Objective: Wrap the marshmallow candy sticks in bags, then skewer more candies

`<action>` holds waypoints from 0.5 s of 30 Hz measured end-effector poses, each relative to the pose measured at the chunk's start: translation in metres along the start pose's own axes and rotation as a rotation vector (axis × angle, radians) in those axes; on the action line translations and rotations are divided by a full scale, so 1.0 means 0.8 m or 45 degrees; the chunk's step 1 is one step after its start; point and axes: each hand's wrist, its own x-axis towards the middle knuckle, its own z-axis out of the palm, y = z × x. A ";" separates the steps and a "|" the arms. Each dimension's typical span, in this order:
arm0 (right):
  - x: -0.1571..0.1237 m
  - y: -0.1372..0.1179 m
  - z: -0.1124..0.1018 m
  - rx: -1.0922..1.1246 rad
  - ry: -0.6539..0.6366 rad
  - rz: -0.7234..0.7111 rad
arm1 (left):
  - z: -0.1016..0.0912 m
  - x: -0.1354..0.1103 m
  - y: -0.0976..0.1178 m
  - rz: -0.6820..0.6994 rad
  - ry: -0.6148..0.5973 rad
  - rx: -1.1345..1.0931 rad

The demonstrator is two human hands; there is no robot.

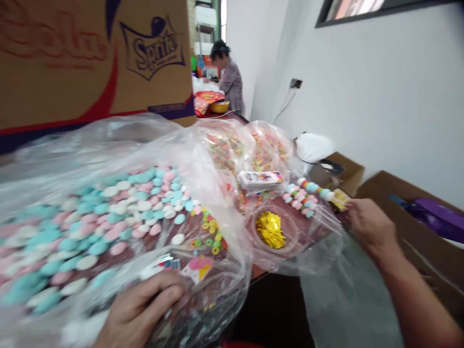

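My right hand point(371, 227), its fingers pinched, is at the table's right edge. It grips the end of a candy skewer point(315, 188) beside a yellow piece point(340, 199). More skewers of pink, white and blue candies point(299, 199) lie against it in clear plastic. My left hand point(143, 307) rests low on the plastic sheet with its fingers curled; what they hold, if anything, is hidden. Just beyond its fingertips are a pink and yellow printed card point(198, 268) and a blurred bluish wrapper point(165, 263). Loose pastel candies point(108, 208) spread across the left, beside small candy rings point(210, 229).
A round tub point(253, 232) holds gold ties point(270, 229). Behind it are a stack of printed cards point(261, 179) and bags of colourful candy point(250, 145). A large cardboard box point(94, 63) stands back left; open boxes point(416, 232) stand right. Another person point(232, 82) works at the far end.
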 end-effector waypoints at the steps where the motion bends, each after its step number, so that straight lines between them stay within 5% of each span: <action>1: -0.003 -0.009 -0.009 0.068 -0.020 -0.024 | -0.001 0.000 0.010 0.030 -0.075 -0.053; 5: -0.009 -0.067 -0.033 0.426 -0.073 -0.215 | 0.002 0.000 0.022 0.137 -0.141 -0.304; 10: -0.006 -0.150 -0.033 0.728 -0.216 -0.575 | 0.006 -0.006 0.011 0.062 -0.249 -0.542; 15: -0.003 -0.182 -0.023 0.754 -0.259 -0.741 | 0.008 -0.009 0.015 0.038 -0.299 -0.668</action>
